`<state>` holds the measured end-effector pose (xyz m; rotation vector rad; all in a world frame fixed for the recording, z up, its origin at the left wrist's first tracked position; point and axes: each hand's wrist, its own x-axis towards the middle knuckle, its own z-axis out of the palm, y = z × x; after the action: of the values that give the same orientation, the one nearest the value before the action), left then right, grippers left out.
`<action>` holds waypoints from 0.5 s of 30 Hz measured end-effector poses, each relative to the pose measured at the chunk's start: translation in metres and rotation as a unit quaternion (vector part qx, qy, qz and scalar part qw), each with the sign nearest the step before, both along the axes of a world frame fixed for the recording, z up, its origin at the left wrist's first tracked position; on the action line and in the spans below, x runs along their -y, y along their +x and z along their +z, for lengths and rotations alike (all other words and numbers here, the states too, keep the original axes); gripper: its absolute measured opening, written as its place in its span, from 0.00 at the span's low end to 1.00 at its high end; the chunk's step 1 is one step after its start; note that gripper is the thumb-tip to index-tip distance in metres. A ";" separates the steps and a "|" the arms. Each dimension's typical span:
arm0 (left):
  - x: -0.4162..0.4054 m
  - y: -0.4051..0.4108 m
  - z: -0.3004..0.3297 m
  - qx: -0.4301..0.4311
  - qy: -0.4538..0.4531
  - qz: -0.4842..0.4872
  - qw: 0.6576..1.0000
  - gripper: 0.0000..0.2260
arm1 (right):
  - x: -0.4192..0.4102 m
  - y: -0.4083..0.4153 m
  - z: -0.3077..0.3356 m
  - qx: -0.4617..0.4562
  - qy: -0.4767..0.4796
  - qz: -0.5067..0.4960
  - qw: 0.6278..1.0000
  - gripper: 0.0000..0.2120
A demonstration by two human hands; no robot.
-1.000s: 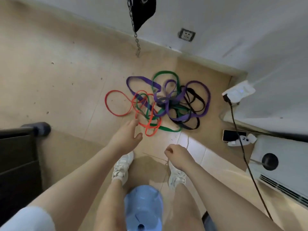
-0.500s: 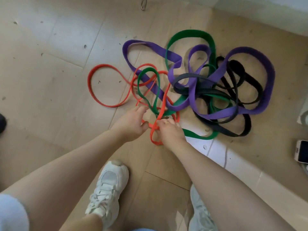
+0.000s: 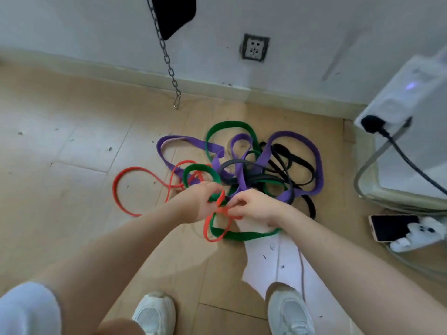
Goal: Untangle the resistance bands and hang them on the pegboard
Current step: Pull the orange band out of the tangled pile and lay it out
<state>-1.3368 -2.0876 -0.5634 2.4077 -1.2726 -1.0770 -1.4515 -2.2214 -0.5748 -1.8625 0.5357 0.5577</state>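
Observation:
A tangle of resistance bands lies on the floor by the wall: a thin red band (image 3: pixel 121 189), a wide green band (image 3: pixel 228 124), a purple band (image 3: pixel 314 160) and a black band (image 3: pixel 302 170), all looped through one another. My left hand (image 3: pixel 198 201) and my right hand (image 3: pixel 254 206) meet at the near side of the heap. Both pinch the red band, and a loop of it hangs lifted between them over the green band. No pegboard is in view.
A chain with a clip (image 3: pixel 173 76) hangs from a black object above the heap. A white appliance (image 3: pixel 406 102) with cables stands at right, and a phone (image 3: pixel 393 227) lies on the floor beside it. My two shoes (image 3: pixel 154 313) stand close behind the bands.
Both hands have closed on the near loop of the red band and raised it off the floor. The camera has tilted up, so the wall and socket show again.

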 end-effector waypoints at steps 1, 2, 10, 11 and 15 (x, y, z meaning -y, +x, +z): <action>-0.001 -0.008 0.011 -0.014 -0.017 -0.005 1.000 0.19 | 0.001 -0.004 0.019 0.022 0.011 -0.014 1.000 0.05; -0.002 -0.014 0.024 -0.032 -0.035 -0.003 0.999 0.21 | 0.001 -0.006 0.040 0.048 0.026 -0.035 0.998 0.05; -0.024 -0.065 0.145 -0.151 -0.335 0.177 0.913 0.09 | -0.020 -0.044 0.184 0.274 0.142 -0.146 0.940 0.12; -0.028 -0.072 0.161 -0.156 -0.364 0.183 0.900 0.10 | -0.025 -0.049 0.197 0.310 0.159 -0.163 0.923 0.11; -0.046 -0.100 0.217 -0.174 -0.464 0.191 0.847 0.11 | -0.051 -0.072 0.251 0.422 0.230 -0.223 0.848 0.04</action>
<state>-1.4370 -2.0411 -0.3466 1.5248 -0.8318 -0.5329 -1.5240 -2.1707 -0.3236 -1.2730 0.1852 -0.4296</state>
